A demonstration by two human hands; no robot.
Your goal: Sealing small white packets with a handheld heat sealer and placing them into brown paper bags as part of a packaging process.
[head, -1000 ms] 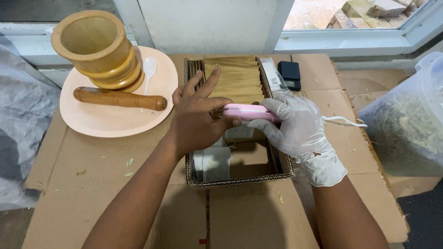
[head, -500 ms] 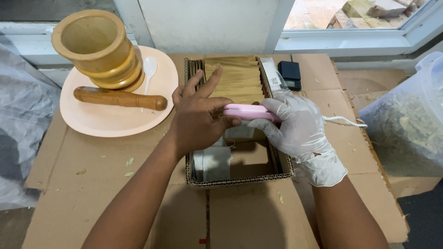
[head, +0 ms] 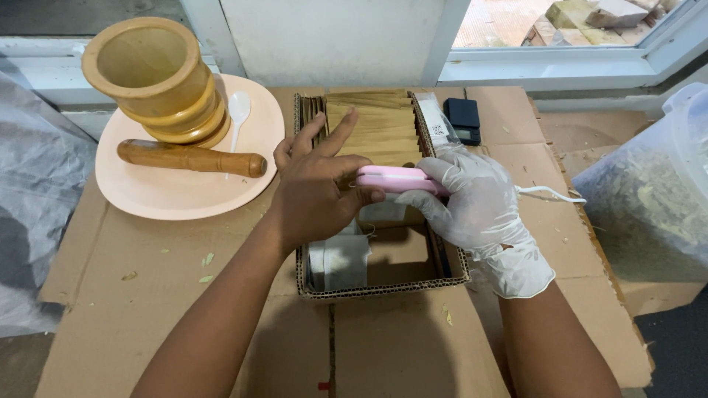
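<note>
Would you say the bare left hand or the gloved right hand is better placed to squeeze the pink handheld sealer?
Right, probably: the gloved right hand already wraps the pink handheld sealer, while the bare left hand only steadies its front end.

Over a cardboard tray (head: 383, 284) of brown packets (head: 376, 129), I grip a pink handheld sealer (head: 394, 179) in my gloved right hand (head: 476, 203). My bare left hand (head: 321, 188) steadies its tip. A wooden mortar (head: 158, 81) and pestle (head: 188, 157) sit on a peach plate (head: 158, 199) nearby.

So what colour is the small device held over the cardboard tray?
Pink. The device, gripped by the gloved right hand, shows clearly in the head view.
</note>
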